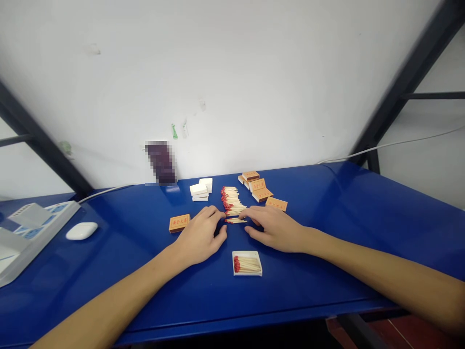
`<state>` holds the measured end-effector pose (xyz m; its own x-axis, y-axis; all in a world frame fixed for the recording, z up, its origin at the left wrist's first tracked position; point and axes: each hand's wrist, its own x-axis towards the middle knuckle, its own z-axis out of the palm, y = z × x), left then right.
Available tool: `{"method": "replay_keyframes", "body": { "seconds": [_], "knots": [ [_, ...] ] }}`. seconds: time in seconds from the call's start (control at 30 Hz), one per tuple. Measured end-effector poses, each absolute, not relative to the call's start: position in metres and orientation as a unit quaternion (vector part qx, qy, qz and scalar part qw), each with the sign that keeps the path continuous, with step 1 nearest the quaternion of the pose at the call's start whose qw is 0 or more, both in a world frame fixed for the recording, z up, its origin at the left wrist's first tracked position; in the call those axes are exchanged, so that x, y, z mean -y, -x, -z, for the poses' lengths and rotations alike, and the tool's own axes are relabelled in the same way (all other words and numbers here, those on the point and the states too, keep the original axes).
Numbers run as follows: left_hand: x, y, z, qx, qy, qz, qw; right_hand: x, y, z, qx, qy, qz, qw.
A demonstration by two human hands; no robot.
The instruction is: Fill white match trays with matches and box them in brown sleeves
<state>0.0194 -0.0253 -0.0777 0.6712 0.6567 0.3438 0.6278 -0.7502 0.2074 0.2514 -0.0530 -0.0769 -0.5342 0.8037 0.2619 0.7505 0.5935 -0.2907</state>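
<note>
Both my hands rest on the blue table [327,271] at the near end of a pile of red-tipped matches [231,199]. My left hand [200,236] has its fingers curled and pinched against a few matches at the pile's near edge. My right hand [274,227] lies with fingers bent, its tips on the same few matches. Just in front of my hands sits an open white matchbox tray [247,263] part-filled with matches, heads to the left.
Empty white trays [201,189] are stacked behind the pile to the left. Several orange matchbox sleeves [258,186] lie behind to the right, one more sleeve [179,223] lies left of my left hand. A white earbud case [82,230] and a grey device [29,232] sit far left.
</note>
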Motion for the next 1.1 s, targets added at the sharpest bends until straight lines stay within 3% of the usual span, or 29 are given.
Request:
{"method": "replay_keyframes", "body": {
  "seconds": [0.43,1.1],
  "knots": [
    [0.0225,-0.0168,0.0830,-0.356,-0.910,-0.208,0.034,0.0522,-0.2484,0.0810,0.837,0.505,-0.075,0.194],
    [0.0237,-0.0159,0.0785,-0.333,-0.926,-0.175,0.007,0.0543,-0.2477,0.0746,0.859,0.481,-0.074,0.160]
  ]
}}
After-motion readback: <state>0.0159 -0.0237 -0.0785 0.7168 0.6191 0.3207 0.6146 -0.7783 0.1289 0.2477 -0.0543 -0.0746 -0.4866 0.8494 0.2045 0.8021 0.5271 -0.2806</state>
